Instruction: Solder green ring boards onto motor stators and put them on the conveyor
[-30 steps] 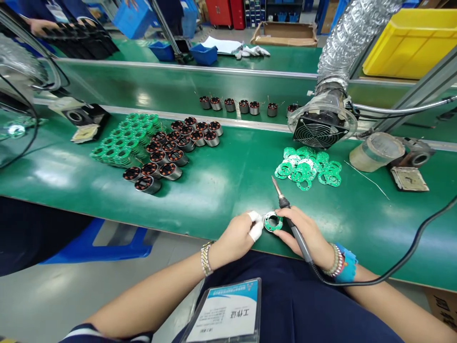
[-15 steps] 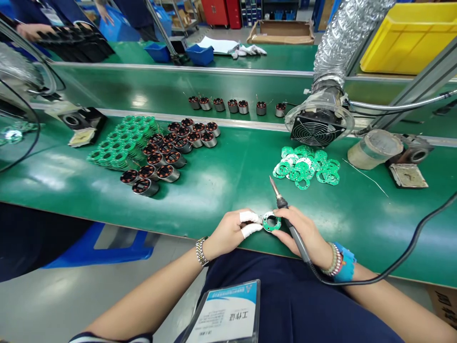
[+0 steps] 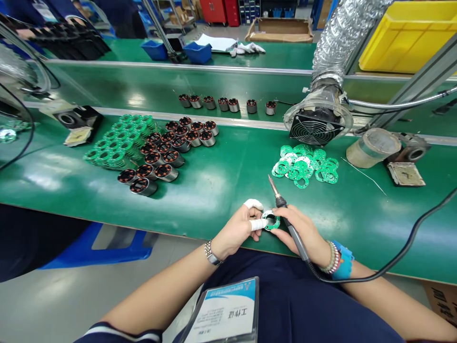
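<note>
Two hands meet at the near edge of the green bench (image 3: 221,181). The left hand (image 3: 239,227), with white wraps on thumb and forefinger, pinches a small green ring board (image 3: 270,220) in a narrow grip at the board's left rim. The right hand (image 3: 303,233) touches the board's right side with its fingertips and at the same time holds a soldering iron (image 3: 285,214) closed in its grip; the iron's tip points up and away from the board, and its black cord (image 3: 400,257) runs off to the right across the bench.

Just beyond the iron's tip lies a loose heap of green ring boards (image 3: 305,166). Behind that heap stands a fume fan (image 3: 314,126) on a silver flexible duct (image 3: 342,38). To the right of the fan sit a roll of tape (image 3: 371,146) and a sponge tray (image 3: 405,174), with a thin wire between them and the heap.

Well to the left lie a cluster of wound motor cores (image 3: 171,147) and, touching it, stacks of green boards (image 3: 114,143). A row of motor cores (image 3: 224,103) stands on the belt behind. A badge (image 3: 224,312) hangs over the person's lap.
</note>
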Available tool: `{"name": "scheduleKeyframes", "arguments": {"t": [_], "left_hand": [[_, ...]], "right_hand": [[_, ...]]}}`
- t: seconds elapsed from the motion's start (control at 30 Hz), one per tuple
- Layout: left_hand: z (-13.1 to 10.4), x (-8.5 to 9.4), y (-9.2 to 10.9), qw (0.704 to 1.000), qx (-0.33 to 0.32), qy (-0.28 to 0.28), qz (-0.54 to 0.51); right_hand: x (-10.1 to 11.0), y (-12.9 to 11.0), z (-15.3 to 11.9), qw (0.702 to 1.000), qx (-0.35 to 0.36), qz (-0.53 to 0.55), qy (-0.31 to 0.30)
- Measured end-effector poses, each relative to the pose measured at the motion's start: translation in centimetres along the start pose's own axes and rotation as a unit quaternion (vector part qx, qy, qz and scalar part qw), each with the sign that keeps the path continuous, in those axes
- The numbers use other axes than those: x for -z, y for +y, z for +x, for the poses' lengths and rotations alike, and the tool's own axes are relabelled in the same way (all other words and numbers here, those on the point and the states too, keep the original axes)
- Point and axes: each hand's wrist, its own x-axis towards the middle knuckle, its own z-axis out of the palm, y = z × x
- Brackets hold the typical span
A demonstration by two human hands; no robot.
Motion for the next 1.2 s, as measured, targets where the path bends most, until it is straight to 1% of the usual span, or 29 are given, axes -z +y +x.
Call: {"name": "scheduleKeyframes", "arguments": {"t": [0.13,0.2,0.27,0.37,0.43,0.5,0.6,0.7,0.73,0.77,0.8,0.87,0.9,0.93,0.97,1.0,1.03,1.1,1.13,1.17,1.2], "left_hand": [[0.0,0.3,0.1,0.999,-0.027,-0.012,0.019],[0.1,0.6,0.1,0.996,-0.053,-0.010,0.077],[0.0,0.9,0.1,0.982,-0.086,0.013,0.166],[-0.4,0.9,-0.4,0.950,-0.131,0.061,0.277],[-0.9,0.6,-0.9,0.926,-0.154,0.085,0.333],[-1.3,0.3,-1.4,0.900,-0.184,0.103,0.382],[-1.6,0.4,-2.0,0.855,-0.236,0.108,0.448],[-1.4,0.9,-2.0,0.795,-0.273,0.092,0.534],[-1.3,1.1,-1.9,0.780,-0.275,0.085,0.556],[-1.3,1.3,-1.6,0.778,-0.266,0.074,0.564],[-1.2,1.4,-1.3,0.793,-0.244,0.057,0.555],[-1.1,1.7,-0.6,0.850,-0.173,0.002,0.497],[-1.1,1.8,-0.3,0.872,-0.142,-0.024,0.467],[-1.2,2.0,0.0,0.881,-0.130,-0.039,0.453],[-1.2,2.2,0.1,0.874,-0.144,-0.041,0.462],[-1.2,2.5,0.2,0.849,-0.179,-0.030,0.495],[-1.3,2.8,0.2,0.809,-0.229,-0.014,0.542],[-1.3,3.4,0.1,0.708,-0.325,0.012,0.627],[-1.2,3.6,0.0,0.663,-0.359,0.014,0.657],[-1.2,3.8,-0.1,0.628,-0.381,0.010,0.678],[-1.1,3.9,-0.1,0.606,-0.394,0.003,0.691]], "right_hand": [[-0.1,0.1,0.1,1.000,0.000,0.006,0.015],[0.1,0.1,0.3,1.000,0.005,0.011,0.018],[0.4,0.1,0.6,1.000,0.013,0.017,0.010],[1.0,0.0,0.8,1.000,0.015,0.018,0.008],[1.2,-0.2,0.8,1.000,0.013,0.009,0.010],[1.1,-0.3,0.7,1.000,0.026,-0.006,0.007],[0.5,-0.3,0.6,0.998,0.054,-0.023,0.010],[0.0,-0.2,0.6,0.998,0.051,-0.023,0.018],[-0.1,-0.2,0.6,0.998,0.047,-0.022,0.019],[-0.1,-0.1,0.6,0.999,0.045,-0.023,0.018],[-0.1,-0.1,0.6,0.999,0.044,-0.025,0.016],[-0.1,-0.1,0.6,0.999,0.042,-0.030,0.012],[-0.1,-0.1,0.6,0.999,0.042,-0.031,0.011],[-0.2,-0.1,0.6,0.999,0.042,-0.030,0.011],[-0.2,0.0,0.5,0.999,0.041,-0.029,0.012],[-0.3,0.0,0.5,0.999,0.041,-0.027,0.014],[-0.3,0.0,0.5,0.999,0.040,-0.025,0.014],[-0.4,0.0,0.5,0.999,0.040,-0.024,0.013],[-0.4,0.1,0.5,0.999,0.039,-0.024,0.011],[-0.4,0.1,0.5,0.999,0.039,-0.025,0.012],[-0.4,0.1,0.5,0.999,0.039,-0.025,0.013]]}}
